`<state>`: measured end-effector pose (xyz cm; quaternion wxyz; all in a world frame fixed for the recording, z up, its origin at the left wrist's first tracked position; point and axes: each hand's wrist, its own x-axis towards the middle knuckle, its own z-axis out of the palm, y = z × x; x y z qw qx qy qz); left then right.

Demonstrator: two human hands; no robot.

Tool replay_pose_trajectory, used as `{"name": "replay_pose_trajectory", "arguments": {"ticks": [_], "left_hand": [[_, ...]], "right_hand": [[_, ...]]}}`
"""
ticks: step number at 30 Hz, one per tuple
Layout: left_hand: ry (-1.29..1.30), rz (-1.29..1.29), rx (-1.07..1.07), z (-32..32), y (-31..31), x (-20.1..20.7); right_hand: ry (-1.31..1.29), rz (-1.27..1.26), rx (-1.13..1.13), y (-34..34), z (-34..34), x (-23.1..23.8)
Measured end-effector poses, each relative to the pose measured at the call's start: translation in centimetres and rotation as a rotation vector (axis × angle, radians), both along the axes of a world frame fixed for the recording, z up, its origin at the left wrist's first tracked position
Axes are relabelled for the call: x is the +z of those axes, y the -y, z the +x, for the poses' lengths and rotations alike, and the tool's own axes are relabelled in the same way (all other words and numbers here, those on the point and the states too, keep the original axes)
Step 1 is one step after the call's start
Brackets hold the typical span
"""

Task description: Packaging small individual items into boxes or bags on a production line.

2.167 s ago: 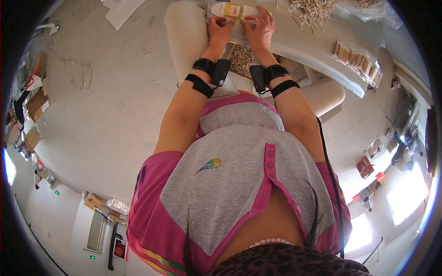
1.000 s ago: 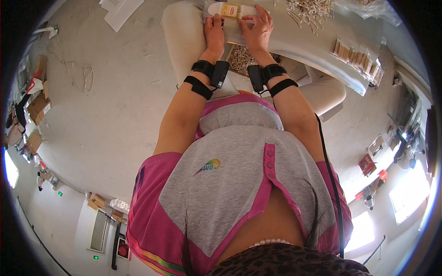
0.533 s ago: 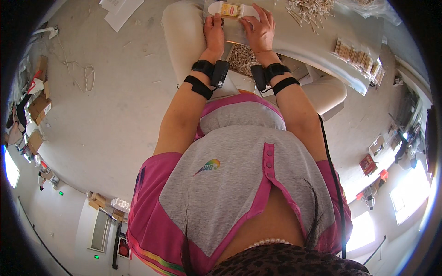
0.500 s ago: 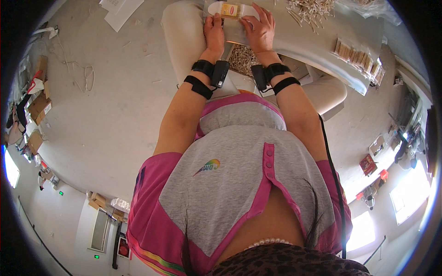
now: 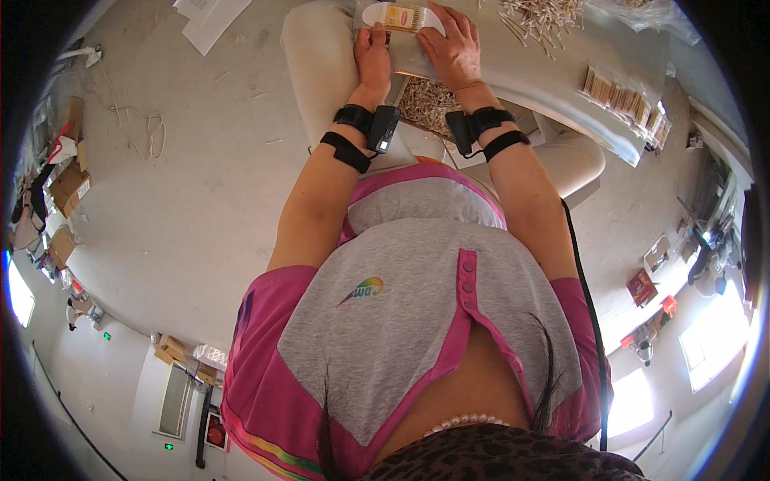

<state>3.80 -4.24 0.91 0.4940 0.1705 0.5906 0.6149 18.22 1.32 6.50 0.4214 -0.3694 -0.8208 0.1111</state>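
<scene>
A packet of cotton swabs [image 5: 403,18] with a yellow and red label and white rounded ends lies across the work surface at the top edge. My left hand [image 5: 373,60] is closed at its near left side, the thumb pressing by the edge. Over the packet's right end bends my right hand [image 5: 455,50], thumb and fingers gripping there; its fingertips are partly hidden. Clear plastic film [image 5: 413,58] lies beneath the packet, between the hands. Below the surface's edge, a box of loose cotton swabs [image 5: 425,103] shows between my wrists.
Loose cotton swabs [image 5: 541,22] are heaped on the work surface [image 5: 513,68] to the right, near a crumpled clear bag [image 5: 646,14]. A row of bundled swabs [image 5: 622,100] lies along its right side. My knees flank the box. White sheets [image 5: 210,20] and a cable [image 5: 148,120] lie on the floor at left.
My right hand and forearm have shifted slightly right, and the fingers now bend over the packet's right end. My left hand and the packet are nearly unmoved.
</scene>
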Motion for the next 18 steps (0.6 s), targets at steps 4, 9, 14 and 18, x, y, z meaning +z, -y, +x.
{"name": "replay_pose_trajectory", "arguments": {"ticks": [4,9,14,18], "left_hand": [[0.02,-0.022,-0.002,0.1,-0.1,0.6],[0.012,-0.018,0.004,-0.1,-0.2,0.1],[0.043,0.001,0.0,0.2,-0.3,-0.3],[0.075,0.016,0.008,-0.3,-0.2,-1.2]], "right_hand": [[0.241,-0.01,-0.002,-0.1,0.5,1.0],[0.354,0.041,0.019,0.1,1.2,-0.2],[0.282,-0.003,-0.103,0.9,1.0,-2.0],[0.251,-0.039,-0.143,1.3,0.5,-2.2]]}}
